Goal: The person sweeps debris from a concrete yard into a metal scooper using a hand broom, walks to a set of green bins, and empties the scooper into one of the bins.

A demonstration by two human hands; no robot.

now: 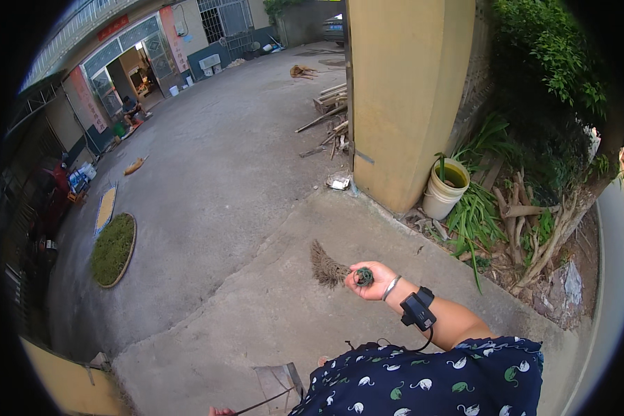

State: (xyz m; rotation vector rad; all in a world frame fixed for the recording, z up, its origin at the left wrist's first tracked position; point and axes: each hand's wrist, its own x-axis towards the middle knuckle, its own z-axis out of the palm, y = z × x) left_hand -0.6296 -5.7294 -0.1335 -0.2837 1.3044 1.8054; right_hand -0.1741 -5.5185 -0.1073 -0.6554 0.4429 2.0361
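My right hand (369, 280) is closed around the bound green handle end of a short hand broom (329, 267). Its brown, bushy bristles fan out to the left above the concrete. At the bottom edge only a bit of my left hand (222, 411) shows, by the end of a thin dark rod. That rod runs to a greyish dustpan (274, 381) with a dark edge, low in the view beside my patterned top. Most of the left hand's fingers are cut off by the frame.
A yellow pillar (409, 104) rises ahead, with a white bucket (445, 191) and plants at its right. Wood scraps (333, 107) lie behind it. At left are a round tray of green leaves (114, 249) and a yellow mat (105, 208). A person (132, 111) sits by the doorway.
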